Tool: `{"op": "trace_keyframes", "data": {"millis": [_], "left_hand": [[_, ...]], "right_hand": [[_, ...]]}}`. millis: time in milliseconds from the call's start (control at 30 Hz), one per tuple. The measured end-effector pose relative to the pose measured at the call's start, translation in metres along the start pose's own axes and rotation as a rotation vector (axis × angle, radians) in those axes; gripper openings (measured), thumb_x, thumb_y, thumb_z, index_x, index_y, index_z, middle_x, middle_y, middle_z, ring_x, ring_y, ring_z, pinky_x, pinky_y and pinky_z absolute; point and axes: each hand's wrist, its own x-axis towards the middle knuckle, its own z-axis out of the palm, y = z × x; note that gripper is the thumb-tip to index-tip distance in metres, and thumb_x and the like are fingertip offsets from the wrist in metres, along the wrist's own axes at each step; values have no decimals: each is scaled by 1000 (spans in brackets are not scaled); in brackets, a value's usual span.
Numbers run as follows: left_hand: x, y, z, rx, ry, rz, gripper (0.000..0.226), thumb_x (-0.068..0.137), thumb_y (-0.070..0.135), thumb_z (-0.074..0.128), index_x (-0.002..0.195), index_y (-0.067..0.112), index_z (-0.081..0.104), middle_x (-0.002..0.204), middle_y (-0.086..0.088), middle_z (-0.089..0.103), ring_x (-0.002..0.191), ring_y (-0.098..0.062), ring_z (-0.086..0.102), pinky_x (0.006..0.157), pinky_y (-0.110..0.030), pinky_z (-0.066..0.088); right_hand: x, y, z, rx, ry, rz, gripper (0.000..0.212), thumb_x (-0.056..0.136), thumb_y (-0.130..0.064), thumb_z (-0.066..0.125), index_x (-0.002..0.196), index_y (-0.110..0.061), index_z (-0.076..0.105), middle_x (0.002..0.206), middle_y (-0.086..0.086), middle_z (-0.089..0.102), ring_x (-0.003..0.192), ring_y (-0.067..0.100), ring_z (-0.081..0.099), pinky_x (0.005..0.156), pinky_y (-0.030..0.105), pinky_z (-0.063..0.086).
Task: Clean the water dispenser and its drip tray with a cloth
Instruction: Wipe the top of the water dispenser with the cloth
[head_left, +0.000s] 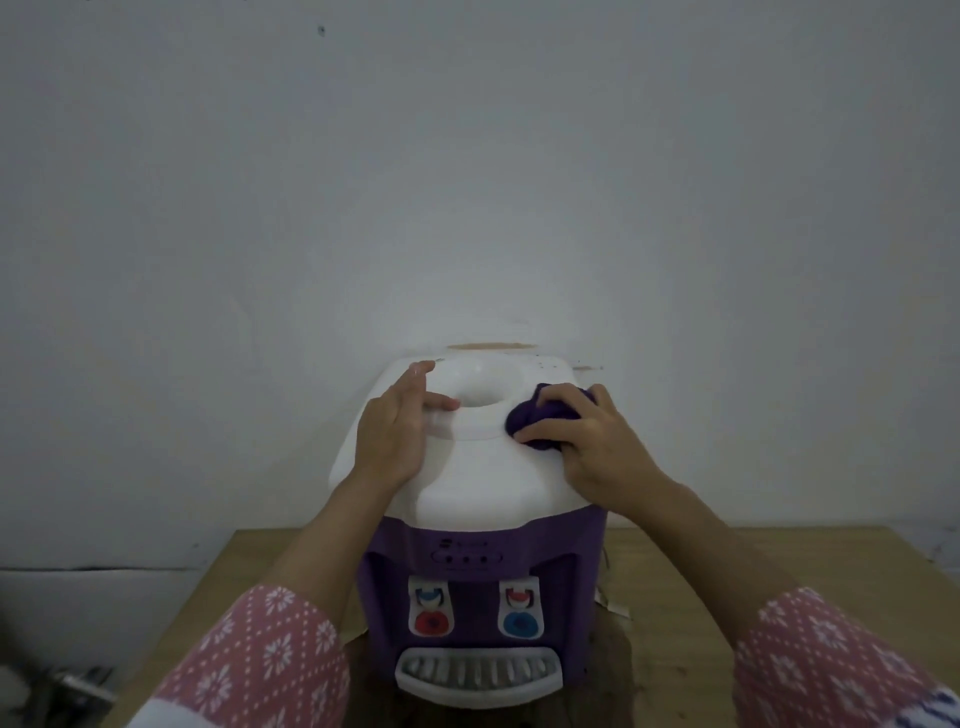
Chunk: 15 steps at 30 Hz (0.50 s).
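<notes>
**Cloth on dispenser top, lower centre of frame**

Water dispenser (467, 499) standing at lower centre, on a wooden bench (701, 587) against a pale wall (467, 182). White domed top, purple body below. Round opening (480, 397) sunk in the middle of the top.

Right hand (587, 447) right of centre, on the right shoulder of the white top. Grip closed round a bunched purple cloth (524, 415); fingers curled over it, thumb along its near side. Cloth pressed to the top, just beside the right rim of the opening.

Left hand (397, 431) left of centre, laid flat on the left side of the top. Grip wide, holding nothing; fingers straight toward the far edge, thumb reaching to the left rim of the opening.

Front of the purple body, low in frame: red tap (431, 608) at left, blue tap (521, 608) at right, a row of small buttons (466, 559) above them. Drip tray (478, 675) white, slotted, jutting out at the base directly under the taps.

Pink patterned sleeves (270, 660) in both lower corners. Blurred dark objects at far lower left, not identifiable.
</notes>
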Motion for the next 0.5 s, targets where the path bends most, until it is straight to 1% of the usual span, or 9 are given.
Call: {"op": "trace_keyframes", "data": {"millis": [33,100,133,200,267,333,367,433,500], "left_hand": [[0,2,0,4,4,-9,44,83,58,16,93,46,57,82,19,70,87,26,42,75,2,25],[0,3,1,10,13,-11,52,83,58,17,102,37,60,80,19,70,86,26,45,75,3,25],[1,3,2,22,22,-4,56,83,58,18,108,31,60,78,19,70,88,21,47,75,1,26],[4,5,5,68,54,16,58,83,56,19,111,25,60,73,18,69,92,5,51,78,-9,29],[9,8,10,136,87,58,56,84,53,20,106,22,62,67,16,67,86,-7,55,73,-17,33],[14,10,15,211,134,117,54,85,49,20,93,17,63,62,13,64,74,-11,56,66,-20,35],[16,11,17,240,163,151,55,86,47,20,86,14,64,58,12,63,67,-12,55,63,-20,36],[22,11,20,288,189,211,57,88,46,21,80,11,65,52,10,60,59,-12,54,59,-18,36],[30,10,22,322,171,227,58,88,48,20,81,16,68,48,9,58,61,-14,56,60,-17,36]], "right_hand": [[-1,8,-1,29,18,34,45,78,13,48,96,-20,73,117,8,56,91,35,42,81,41,41],[2,22,-3,63,37,138,47,81,14,44,100,-20,71,117,8,54,95,35,42,87,33,34],[4,28,-4,62,32,184,48,82,13,42,103,-20,70,118,8,52,98,34,42,89,29,31],[10,31,-6,49,54,209,48,82,12,42,107,-19,69,120,9,51,100,34,42,89,27,29],[12,21,-5,76,101,127,47,79,13,45,103,-19,70,118,10,53,96,34,43,88,31,34],[7,8,0,97,89,-11,44,74,12,48,95,-18,73,114,9,58,89,31,45,82,36,40],[3,5,3,98,80,-61,42,72,10,48,91,-18,74,112,8,60,86,28,44,78,35,41],[2,11,6,171,87,-55,40,71,10,47,84,-15,75,109,6,61,86,23,41,79,26,37],[7,26,7,300,116,37,41,72,16,47,79,-13,75,106,3,59,87,22,42,83,14,31]]}}
